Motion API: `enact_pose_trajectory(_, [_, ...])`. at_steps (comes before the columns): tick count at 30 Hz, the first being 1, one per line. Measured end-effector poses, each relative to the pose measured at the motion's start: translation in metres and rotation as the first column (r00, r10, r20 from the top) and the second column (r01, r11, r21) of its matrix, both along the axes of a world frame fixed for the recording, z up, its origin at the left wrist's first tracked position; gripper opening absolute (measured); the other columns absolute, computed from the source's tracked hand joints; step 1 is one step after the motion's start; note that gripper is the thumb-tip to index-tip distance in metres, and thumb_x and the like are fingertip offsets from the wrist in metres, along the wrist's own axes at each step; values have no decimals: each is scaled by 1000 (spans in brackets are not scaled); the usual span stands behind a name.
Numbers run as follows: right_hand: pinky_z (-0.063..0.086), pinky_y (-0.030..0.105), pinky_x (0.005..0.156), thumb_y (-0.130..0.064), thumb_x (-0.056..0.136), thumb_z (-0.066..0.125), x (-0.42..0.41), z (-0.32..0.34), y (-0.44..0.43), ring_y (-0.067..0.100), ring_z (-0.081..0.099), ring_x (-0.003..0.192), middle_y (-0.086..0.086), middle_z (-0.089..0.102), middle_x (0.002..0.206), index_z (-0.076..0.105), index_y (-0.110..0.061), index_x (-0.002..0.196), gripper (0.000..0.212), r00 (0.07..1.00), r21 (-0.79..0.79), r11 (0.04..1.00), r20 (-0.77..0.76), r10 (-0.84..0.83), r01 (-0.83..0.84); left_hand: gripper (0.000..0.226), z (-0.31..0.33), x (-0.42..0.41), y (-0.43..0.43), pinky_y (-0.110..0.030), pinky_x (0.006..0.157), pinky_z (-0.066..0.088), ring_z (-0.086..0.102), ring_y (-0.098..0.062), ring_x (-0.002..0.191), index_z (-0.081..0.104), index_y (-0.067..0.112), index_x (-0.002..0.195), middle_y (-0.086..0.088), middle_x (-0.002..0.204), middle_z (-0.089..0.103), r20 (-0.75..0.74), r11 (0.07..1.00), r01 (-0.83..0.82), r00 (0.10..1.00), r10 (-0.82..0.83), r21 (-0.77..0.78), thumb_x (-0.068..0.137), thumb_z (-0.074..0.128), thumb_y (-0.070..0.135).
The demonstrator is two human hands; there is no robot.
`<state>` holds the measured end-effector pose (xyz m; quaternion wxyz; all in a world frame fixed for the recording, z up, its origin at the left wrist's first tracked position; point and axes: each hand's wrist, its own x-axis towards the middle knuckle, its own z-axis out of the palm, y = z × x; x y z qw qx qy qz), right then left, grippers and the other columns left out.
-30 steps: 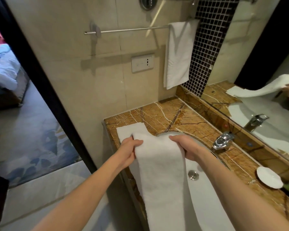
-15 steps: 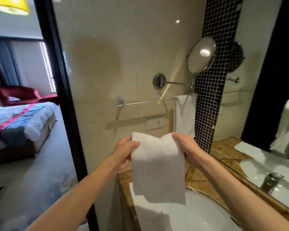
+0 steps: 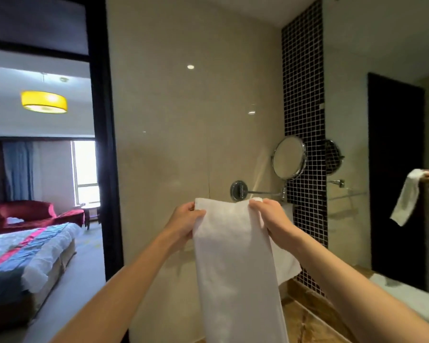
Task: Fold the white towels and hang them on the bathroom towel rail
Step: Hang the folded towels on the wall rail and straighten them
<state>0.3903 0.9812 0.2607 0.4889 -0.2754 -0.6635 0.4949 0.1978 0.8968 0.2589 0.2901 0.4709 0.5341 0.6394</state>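
A long folded white towel hangs straight down in front of the beige wall. My left hand pinches its top left corner and my right hand pinches its top right corner, both at about chest height. Behind the towel and my right hand, a second white towel hangs against the wall; only its lower right part shows. The towel rail itself is hidden behind the held towel and my hands.
A round shaving mirror on a chrome arm sticks out just above my right hand. Black mosaic tiles and a large wall mirror are at the right, a marble counter below. A dark door frame at the left opens onto a bedroom.
Both hands have lifted the towel from the counter up to wall height, and it now hangs full length. My view has tilted upward, away from the basin.
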Motion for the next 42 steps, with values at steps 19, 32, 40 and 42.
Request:
enact_pose_trajectory(19, [33,27,51,-21,58,54,-35,108,68,20,44,47,3,50,51,54,-12,57,9,988,128,990,-150,-41,60,34,97,-17,66,-30,62,45,57,-26,67,61,3,88,-15,80,62,39,964,174,982,-185,201,81,34,-16])
enact_pose_trajectory(32, [31,20,41,-2,76,53,-120,115,210,5,36,44,-13,43,45,48,-21,37,43,995,305,952,-95,43,-12,35,98,-102,168,-25,55,37,50,-24,62,65,1,92,-15,73,58,94,985,4,995,-20,175,78,36,-13])
enact_pose_trajectory(40, [26,27,49,-9,85,49,-152,51,258,17,35,46,9,40,56,53,-11,63,22,987,111,993,160,17,-35,29,55,-138,197,-14,37,37,44,-9,33,56,9,83,2,43,48,11,997,7,1000,-6,-74,82,35,-11])
enact_pose_trajectory(42, [33,32,56,-7,85,50,-159,39,266,19,40,53,8,44,57,54,-10,66,20,981,42,998,194,27,-36,29,43,-143,206,-13,36,37,43,-8,30,54,11,77,4,40,47,6,992,-1,1000,1,-128,81,36,-12])
